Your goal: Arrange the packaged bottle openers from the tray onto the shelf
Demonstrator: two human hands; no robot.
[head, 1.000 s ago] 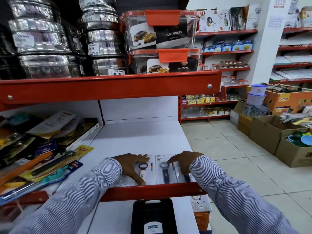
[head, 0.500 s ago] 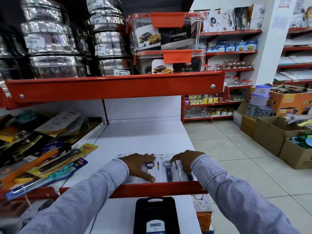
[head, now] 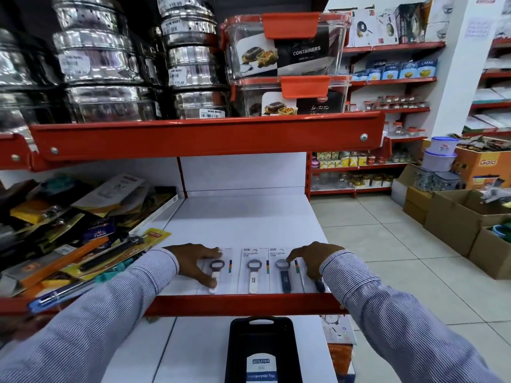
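Observation:
Several packaged bottle openers lie side by side at the front of the white shelf (head: 237, 217). My left hand (head: 193, 262) rests flat on the leftmost pack, a white-handled opener (head: 217, 272). A second white-handled pack (head: 253, 272) lies free in the middle. My right hand (head: 312, 261) presses fingertips on the dark-handled pack (head: 284, 275) and covers another dark-handled one at the right. A black tray (head: 262, 349) sits on the lower shelf, below the red shelf lip.
Carded kitchen tools (head: 83, 236) pile up on the shelf's left part. Steel tins (head: 96, 67) and clear containers (head: 287, 51) stand on the shelf above. Cardboard boxes (head: 456, 222) line the tiled aisle at the right.
The packs have been spread apart: my left hand slid its pack leftward, exposing the middle white-handled pack. My right hand stayed on the right packs.

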